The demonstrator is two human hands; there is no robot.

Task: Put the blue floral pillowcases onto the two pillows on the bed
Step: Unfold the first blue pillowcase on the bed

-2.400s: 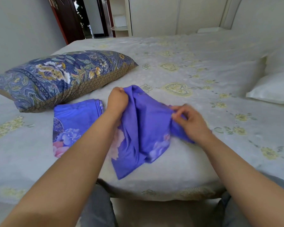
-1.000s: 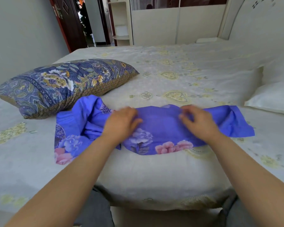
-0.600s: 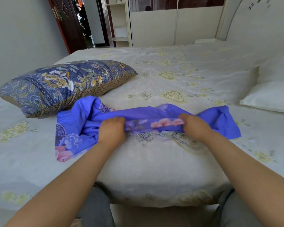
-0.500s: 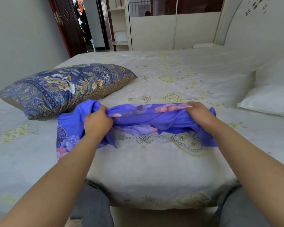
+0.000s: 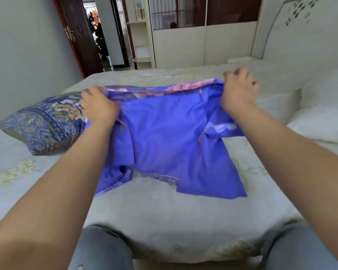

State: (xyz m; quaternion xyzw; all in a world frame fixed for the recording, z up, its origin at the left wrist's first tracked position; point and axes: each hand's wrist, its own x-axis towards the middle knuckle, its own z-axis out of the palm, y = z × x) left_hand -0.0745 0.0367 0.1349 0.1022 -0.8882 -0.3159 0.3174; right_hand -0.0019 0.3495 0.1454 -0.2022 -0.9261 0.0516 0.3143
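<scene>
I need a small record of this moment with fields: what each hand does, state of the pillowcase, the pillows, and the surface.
left hand: left hand grips the top edge of the blue floral pillowcase
right hand: right hand grips the same edge
pillowcase state: lifted and spread, lower part hanging onto the bed
pillows: patterned pillow on the left, white pillow on the right
task step: no pillow inside yet

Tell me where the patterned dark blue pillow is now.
The patterned pillow lies on the bed's left side, beside the left hand.
</scene>
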